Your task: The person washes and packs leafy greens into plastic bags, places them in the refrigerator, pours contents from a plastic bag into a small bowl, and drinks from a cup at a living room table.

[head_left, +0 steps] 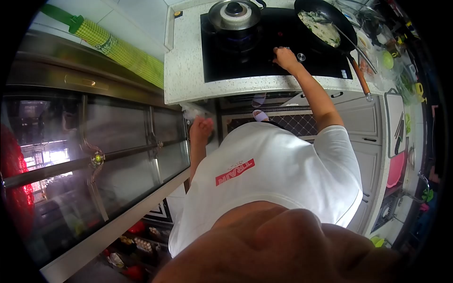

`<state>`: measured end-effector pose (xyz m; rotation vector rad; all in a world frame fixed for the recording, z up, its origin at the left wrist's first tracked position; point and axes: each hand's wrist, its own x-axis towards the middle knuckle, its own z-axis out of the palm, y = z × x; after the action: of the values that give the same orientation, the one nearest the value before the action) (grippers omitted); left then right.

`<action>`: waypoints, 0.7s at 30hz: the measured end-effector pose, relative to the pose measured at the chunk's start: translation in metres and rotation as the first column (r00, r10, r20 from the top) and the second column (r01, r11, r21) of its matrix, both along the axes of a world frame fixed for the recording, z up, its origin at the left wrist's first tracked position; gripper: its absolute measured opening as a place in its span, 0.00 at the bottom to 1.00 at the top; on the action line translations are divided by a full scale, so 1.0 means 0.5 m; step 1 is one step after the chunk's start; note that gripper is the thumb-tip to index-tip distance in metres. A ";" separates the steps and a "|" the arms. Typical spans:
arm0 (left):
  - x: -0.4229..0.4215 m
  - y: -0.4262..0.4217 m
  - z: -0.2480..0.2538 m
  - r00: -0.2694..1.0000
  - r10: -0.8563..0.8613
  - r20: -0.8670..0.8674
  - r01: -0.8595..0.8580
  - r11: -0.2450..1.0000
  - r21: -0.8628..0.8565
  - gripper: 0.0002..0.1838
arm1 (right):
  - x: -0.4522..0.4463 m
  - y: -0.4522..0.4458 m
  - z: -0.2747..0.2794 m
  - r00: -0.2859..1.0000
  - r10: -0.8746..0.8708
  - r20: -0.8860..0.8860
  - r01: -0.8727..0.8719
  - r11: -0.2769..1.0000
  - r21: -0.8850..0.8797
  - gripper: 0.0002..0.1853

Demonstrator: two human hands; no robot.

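Note:
My right hand [285, 58] reaches over the black glass hob [264, 63], its fingers closed around a control knob that they mostly hide. Just right of it a second, silver knob [301, 57] shows. A lidded pot [234, 19] sits on the left burner, with a faint blue glow beneath it. On the right burner stands a black frying pan [349, 45] with a wooden handle, holding pale food with green bits [320, 29] and a long metal utensil [351, 37]. My left hand [203, 126] hangs below the counter's left front edge, loosely curled, with nothing visible in it.
A speckled countertop [184, 85] surrounds the hob. At left are a glass-fronted cabinet [127, 127] and a green checked cover [120, 49]. On the right counter lie a chopping board [395, 111] with a knife [399, 134] and a pink basin [395, 170]. White cupboards [358, 113] stand below.

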<state>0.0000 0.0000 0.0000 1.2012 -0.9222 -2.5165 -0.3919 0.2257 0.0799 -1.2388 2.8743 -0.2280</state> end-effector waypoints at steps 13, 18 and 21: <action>0.003 0.027 0.031 0.993 -0.115 0.010 0.115 0.993 0.013 0.17 | 0.078 0.015 -0.028 0.989 -0.146 -0.017 0.129 0.919 -0.372 0.24; -0.059 0.058 0.038 0.958 -0.286 -0.002 0.286 0.958 0.010 0.18 | 0.191 0.116 -0.046 0.983 -0.183 -0.024 0.121 0.739 -0.663 0.13; -0.099 0.123 0.068 0.911 -0.376 0.170 0.388 0.920 -0.045 0.17 | 0.299 0.235 -0.114 0.969 -0.224 0.105 0.236 0.706 -0.668 0.08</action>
<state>-0.0495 0.0615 0.0342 1.3203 -1.4067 -2.6695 -0.2425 0.3431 0.0230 -0.8684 3.0100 -1.3944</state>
